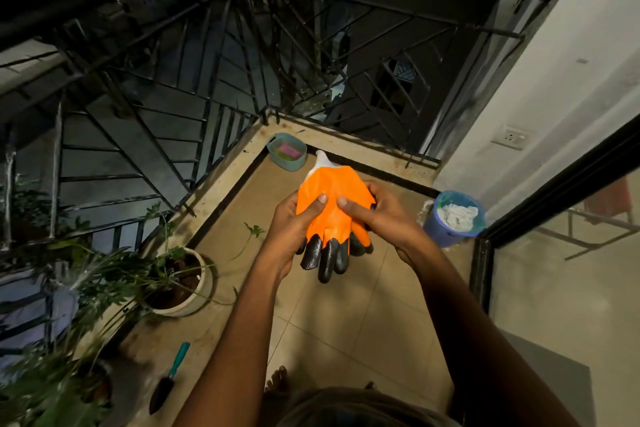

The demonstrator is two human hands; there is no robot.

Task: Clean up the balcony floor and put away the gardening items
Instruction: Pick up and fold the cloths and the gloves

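Both hands are clamped on a pair of orange gloves: my left hand (294,229) grips the left side with its thumb pressed on top, and my right hand (384,215) grips the right side the same way. The gloves (332,204) sit between my palms above the floor, black fingertips hanging toward me, white cuff pointing away.

Below them the floor (346,315) is beige tile, with open tile between my bare foot (277,380) and the far corner. A raised ledge (221,191) runs along the left and far edges, under the black railing (207,97). On the ledge at my left lie a trowel (169,378) with a teal handle and a white plant pot (183,284). A small teal basket (287,152) stands in the far corner. A blue bucket (450,218) of white stuff stands on the floor at the right, near the wall (554,80) and just beside the dark frame of the glass door (554,270), which closes off the right side.
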